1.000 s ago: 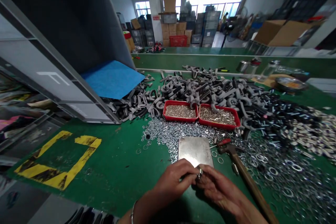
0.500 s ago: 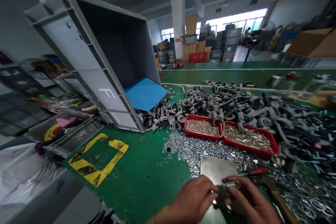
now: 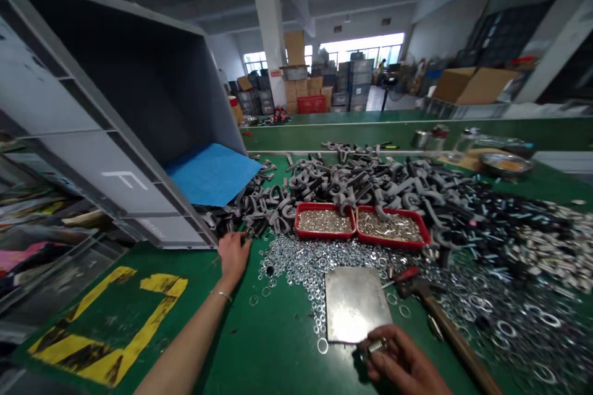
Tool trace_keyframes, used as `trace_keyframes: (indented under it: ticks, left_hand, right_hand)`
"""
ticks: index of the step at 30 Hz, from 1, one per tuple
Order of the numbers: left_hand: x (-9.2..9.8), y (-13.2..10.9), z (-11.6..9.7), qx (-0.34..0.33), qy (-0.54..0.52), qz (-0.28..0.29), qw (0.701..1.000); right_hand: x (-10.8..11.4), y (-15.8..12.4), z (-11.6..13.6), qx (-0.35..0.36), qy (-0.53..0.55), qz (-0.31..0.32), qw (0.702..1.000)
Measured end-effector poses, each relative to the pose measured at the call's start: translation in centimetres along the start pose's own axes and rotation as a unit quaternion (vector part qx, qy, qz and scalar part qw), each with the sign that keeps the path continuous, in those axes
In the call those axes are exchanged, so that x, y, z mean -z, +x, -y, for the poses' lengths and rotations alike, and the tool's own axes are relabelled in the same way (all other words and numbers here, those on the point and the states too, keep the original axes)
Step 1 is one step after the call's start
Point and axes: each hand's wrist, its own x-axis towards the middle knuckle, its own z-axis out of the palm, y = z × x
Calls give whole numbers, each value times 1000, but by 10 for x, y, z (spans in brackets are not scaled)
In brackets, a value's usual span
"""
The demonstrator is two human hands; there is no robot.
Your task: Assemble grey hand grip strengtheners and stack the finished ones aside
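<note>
My left hand (image 3: pixel 233 253) is stretched far out to the foot of the pile of grey metal clamps (image 3: pixel 361 182), beside the tipped grey crate (image 3: pixel 115 123). Its fingers curl on a clamp at the pile's edge. Near the front edge, my right hand (image 3: pixel 401 363) is closed round a small threaded metal part (image 3: pixel 377 345). That hand sits just below the flat steel plate (image 3: pixel 356 303) on the green table (image 3: pixel 259 345).
Two red trays (image 3: pixel 361 222) of small nuts stand behind a spread of loose washers (image 3: pixel 301 262). A hammer (image 3: pixel 445 327) lies right of the plate. Dark bolts and bright parts (image 3: pixel 532 241) cover the right side. Yellow-black tape (image 3: pixel 106 327) marks the table's left.
My left hand left the part held by both hands and reached forward-left to the clamp pile. My right hand kept the threaded part. The view swung back to the left.
</note>
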Motion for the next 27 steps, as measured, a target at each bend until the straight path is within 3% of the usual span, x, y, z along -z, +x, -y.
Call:
trace_keyframes:
  ticks: [4, 6, 7, 8, 9, 11, 13, 16, 22, 25, 27]
  left_hand:
    - [21, -15, -6, 25, -51, -55, 997]
    - [37, -39, -28, 32, -138, -89, 986]
    - [44, -58, -45, 25, -216, -79, 973]
    - [49, -79, -65, 20, -301, -15, 953]
    - [52, -103, -87, 19, -364, 98, 926]
    - [50, -151, -128, 27, -400, 291, 869]
    - [42, -189, -157, 41, -399, 386, 831]
    - [28, -215, -177, 57, -405, 414, 813]
    - [24, -221, -182, 81, -442, 415, 791]
    - [30, -233, -182, 68, -475, 470, 741]
    - [33, -243, -181, 75, -490, 545, 676]
  right_hand:
    - [0, 11, 5, 33, 23, -49, 998]
    - [1, 17, 6, 35, 42, -65, 996]
    - [1, 20, 6, 33, 52, -71, 996]
    - [0, 22, 6, 31, 61, -78, 995]
    - [-2, 24, 6, 27, 70, -86, 993]
    - [-6, 25, 7, 20, 83, -104, 991]
    - [-11, 25, 9, 21, 89, -119, 989]
    - [-18, 22, 13, 39, 98, -130, 986]
    - [-26, 12, 14, 76, 64, -143, 985]
    - [-20, 6, 9, 81, -4, -108, 991]
    - [-14, 3, 5, 82, -34, -68, 994]
